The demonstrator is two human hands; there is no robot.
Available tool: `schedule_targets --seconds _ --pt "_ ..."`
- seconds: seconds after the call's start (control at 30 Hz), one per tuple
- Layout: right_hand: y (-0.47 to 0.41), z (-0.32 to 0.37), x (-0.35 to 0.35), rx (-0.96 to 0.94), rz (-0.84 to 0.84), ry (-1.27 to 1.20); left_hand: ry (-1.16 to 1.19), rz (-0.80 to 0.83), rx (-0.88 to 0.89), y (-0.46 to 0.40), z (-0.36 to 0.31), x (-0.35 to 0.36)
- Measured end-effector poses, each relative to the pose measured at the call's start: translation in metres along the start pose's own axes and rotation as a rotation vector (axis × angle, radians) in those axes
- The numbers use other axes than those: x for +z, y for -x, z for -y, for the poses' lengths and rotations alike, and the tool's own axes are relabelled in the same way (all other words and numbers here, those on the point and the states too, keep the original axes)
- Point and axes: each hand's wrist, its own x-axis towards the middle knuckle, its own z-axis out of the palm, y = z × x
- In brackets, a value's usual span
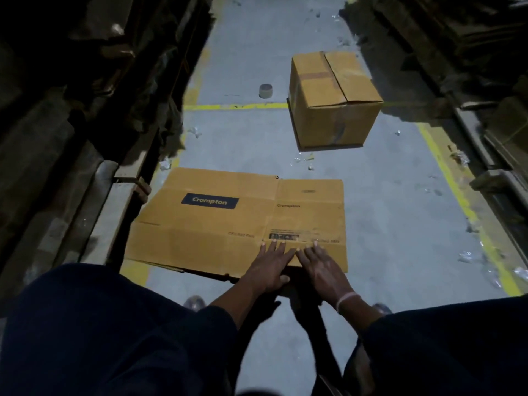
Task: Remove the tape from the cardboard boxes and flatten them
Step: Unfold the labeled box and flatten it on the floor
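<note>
A flattened brown cardboard box (228, 221) printed "Crompton" lies on the grey floor in front of me. My left hand (271, 267) and my right hand (323, 267) press flat on its near right edge, side by side, fingers straight and spread. Farther off, an upright closed cardboard box (331, 101) stands on the floor, with brown tape across its top flaps and a dark strip down its front face.
A small roll of tape (265, 90) sits on the floor left of the upright box. Scraps of clear tape (303, 161) litter the aisle. Dark stacks of flattened cardboard (71, 110) line both sides. Yellow floor lines (234, 106) cross the aisle.
</note>
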Motion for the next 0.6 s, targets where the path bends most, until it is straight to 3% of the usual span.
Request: schedule_targets --seconds 0.17,0.27,0.37,0.5,0.57,0.6 --pt "-0.01 0.015 -0.015 -0.045 -0.016 -0.111 -0.055 -0.126 -0.173 -0.014 -0.015 0.004" --pt "-0.015 0.017 -0.047 -0.004 0.051 -0.332 -0.106 -0.147 -0.178 -0.006 -0.013 0.005" --pt "-0.029 0.017 -0.069 0.309 0.096 -0.617 -0.065 -0.18 -0.127 0.004 -0.015 0.003" --pt "-0.051 -0.017 -0.081 0.869 0.013 -0.77 0.036 -0.279 -0.147 0.024 -0.007 0.006" --pt "-0.053 -0.047 -0.073 1.077 0.029 -1.076 0.066 -0.309 -0.108 0.039 -0.005 0.006" --pt "-0.051 -0.057 -0.072 1.091 0.036 -1.28 0.082 -0.322 -0.085 0.047 -0.003 0.006"
